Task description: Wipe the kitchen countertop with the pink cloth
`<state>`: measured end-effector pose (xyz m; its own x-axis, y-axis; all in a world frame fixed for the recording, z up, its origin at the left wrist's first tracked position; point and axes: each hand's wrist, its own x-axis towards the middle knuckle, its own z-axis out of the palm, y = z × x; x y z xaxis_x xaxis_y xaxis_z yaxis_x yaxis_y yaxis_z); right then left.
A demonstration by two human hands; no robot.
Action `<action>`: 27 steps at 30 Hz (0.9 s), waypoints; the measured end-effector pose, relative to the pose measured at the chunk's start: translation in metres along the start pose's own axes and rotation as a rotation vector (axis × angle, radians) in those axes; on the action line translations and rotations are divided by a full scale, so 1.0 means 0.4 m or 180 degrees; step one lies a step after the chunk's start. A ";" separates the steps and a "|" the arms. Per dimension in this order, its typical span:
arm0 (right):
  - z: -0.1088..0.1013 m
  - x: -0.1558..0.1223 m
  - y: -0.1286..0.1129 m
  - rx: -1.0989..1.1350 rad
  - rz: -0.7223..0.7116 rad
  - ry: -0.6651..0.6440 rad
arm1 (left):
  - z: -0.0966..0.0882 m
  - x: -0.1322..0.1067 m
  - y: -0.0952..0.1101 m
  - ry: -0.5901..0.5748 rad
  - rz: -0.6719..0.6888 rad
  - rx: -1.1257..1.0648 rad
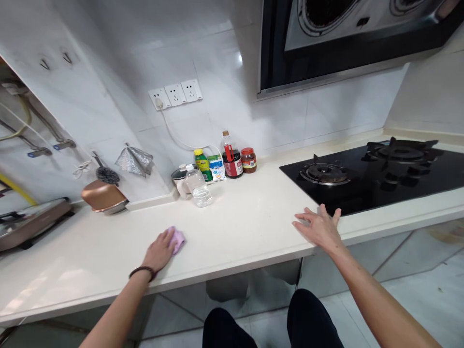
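Observation:
My left hand [159, 250], with a dark bead bracelet at the wrist, presses a folded light purple cloth [177, 240] onto the white countertop [239, 217]. Part of the cloth is hidden under the fingers. Over by the front left corner of the black gas stove [357, 188], my right hand [322, 228] is open, its fingers spread and holding nothing. Its fingertips are at the counter beside the stove's edge; whether they touch the glass I cannot tell.
By the wall stand a clear plastic bottle [198, 187], a small lidded pot [180, 175], a yellow-capped green bottle [203, 164], a blue-white packet [216, 167] and red-lidded jar [248, 160]. Copper-coloured bowl [103, 195] and electric pan [34, 222] sit left. A range hood [348, 63] overhangs the stove.

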<state>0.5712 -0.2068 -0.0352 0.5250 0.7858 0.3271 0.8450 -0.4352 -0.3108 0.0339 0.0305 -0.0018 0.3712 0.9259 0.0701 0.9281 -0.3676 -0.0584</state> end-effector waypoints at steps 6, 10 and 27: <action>-0.008 -0.003 -0.008 0.0054 0.0005 -0.0032 | -0.037 0.076 0.409 -0.0189 0.0982 -0.0393; -0.012 -0.004 -0.009 0.0040 -0.0009 -0.0005 | -0.059 0.092 0.653 -0.0399 0.1606 -0.0569; 0.014 0.003 0.020 -0.0078 -0.0136 0.0210 | -0.037 0.145 0.399 -0.0158 0.1144 -0.0816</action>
<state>0.5779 -0.2068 -0.0424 0.4932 0.7735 0.3980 0.8686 -0.4131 -0.2736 0.2040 0.0244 0.0076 0.6756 0.7360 0.0423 0.7197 -0.6709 0.1790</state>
